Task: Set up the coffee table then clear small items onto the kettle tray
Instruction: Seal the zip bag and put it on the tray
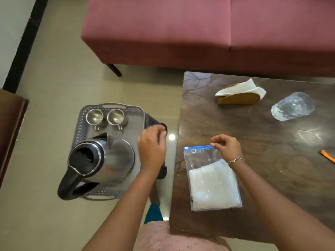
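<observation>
A grey perforated kettle tray (112,105) rests on a black stool (162,172) left of the dark wooden coffee table (275,187). On the tray stand a steel kettle (110,158) and two small steel cups (94,116) (116,115). My left hand (152,147) hovers over the tray's right rim with its fingers curled; what lies under them is hidden. A clear zip bag (212,187) with a blue seal and white contents lies flat on the table's near left part. My right hand (227,147) pinches the right end of that seal.
Farther back on the table are a wooden napkin holder (239,98) with white napkins, a clear glass (292,106) lying on its side, and an orange item (328,156) at the right edge. A pink sofa (199,33) stands behind. Brown furniture (10,133) sits at far left.
</observation>
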Demonstrator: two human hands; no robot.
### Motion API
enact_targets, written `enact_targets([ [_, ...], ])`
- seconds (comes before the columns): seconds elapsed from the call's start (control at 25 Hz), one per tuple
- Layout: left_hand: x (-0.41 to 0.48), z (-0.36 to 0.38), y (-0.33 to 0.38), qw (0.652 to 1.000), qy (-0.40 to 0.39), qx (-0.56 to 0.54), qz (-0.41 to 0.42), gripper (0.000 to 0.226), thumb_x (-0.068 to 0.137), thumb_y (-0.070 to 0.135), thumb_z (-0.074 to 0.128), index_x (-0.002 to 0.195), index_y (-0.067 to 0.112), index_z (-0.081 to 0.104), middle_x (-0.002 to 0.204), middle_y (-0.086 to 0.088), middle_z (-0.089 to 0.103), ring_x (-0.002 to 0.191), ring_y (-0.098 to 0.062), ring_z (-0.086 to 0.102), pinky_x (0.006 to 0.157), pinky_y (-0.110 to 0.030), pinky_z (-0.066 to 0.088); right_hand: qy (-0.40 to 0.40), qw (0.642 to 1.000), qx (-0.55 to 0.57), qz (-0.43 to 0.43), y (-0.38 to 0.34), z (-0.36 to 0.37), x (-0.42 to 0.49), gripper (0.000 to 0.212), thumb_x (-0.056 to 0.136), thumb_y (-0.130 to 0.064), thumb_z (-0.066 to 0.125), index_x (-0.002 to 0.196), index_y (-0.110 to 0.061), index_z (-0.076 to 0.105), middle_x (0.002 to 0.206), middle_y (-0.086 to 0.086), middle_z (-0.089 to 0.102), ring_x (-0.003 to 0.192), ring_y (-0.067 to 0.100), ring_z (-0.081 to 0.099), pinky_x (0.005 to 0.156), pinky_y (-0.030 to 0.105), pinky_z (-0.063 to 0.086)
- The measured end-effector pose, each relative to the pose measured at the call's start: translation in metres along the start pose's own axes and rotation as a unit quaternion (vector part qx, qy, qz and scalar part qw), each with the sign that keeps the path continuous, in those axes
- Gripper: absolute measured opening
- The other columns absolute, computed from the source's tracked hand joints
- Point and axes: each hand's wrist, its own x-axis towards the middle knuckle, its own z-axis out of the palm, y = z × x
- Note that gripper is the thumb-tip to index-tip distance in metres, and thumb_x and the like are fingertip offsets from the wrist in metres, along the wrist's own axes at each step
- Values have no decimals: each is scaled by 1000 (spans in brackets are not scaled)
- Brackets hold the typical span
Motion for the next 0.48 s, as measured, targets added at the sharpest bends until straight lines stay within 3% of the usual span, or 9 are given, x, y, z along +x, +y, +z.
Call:
enact_targets([
  [0.12,-22,58,1,980,-137,-19,-147,8,86,15,55,87,15,63,86,-5,68,83,-25,62,75,-40,51,28,998,-14,46,28,-16,1,14,74,3,69,88,0,69,87,13,70,74,18,60,59,9,41],
  [0.24,-35,95,-1,941,-213,41,-259,7,87,15,54,83,20,55,95,-6,66,86,-25,60,74,-36,51,46,994,-29,98,57,-25,4,16,73,0,71,89,-1,69,91,15,71,74,18,57,62,14,42],
  [0.36,-37,116,-6,915,-217,22,-339,7,86,12,56,89,17,52,100,-9,63,85,-24,57,70,-32,46,42,986,-14,163,75,-26,7,32,73,-6,74,102,-5,63,92,11,66,81,18,55,80,29,44],
  [0.48,-36,131,-12,887,-174,-61,-423,14,82,13,64,93,13,56,101,-10,63,91,-29,59,77,-35,48,23,977,56,203,83,-25,11,37,73,-9,74,106,-8,58,83,6,62,82,19,55,81,30,43],
])
